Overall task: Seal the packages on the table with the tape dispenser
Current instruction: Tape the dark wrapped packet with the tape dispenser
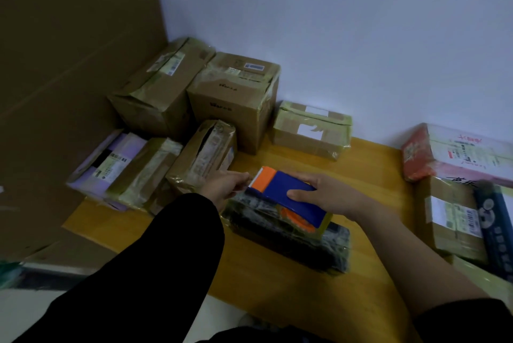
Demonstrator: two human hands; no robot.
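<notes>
Right grip [327, 194] around tape dispenser [277, 187], flat atop dark package [291, 242].

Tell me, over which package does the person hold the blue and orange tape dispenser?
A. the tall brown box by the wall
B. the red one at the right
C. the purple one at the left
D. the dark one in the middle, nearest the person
D: the right hand grips the tape dispenser directly over the dark package.
</notes>
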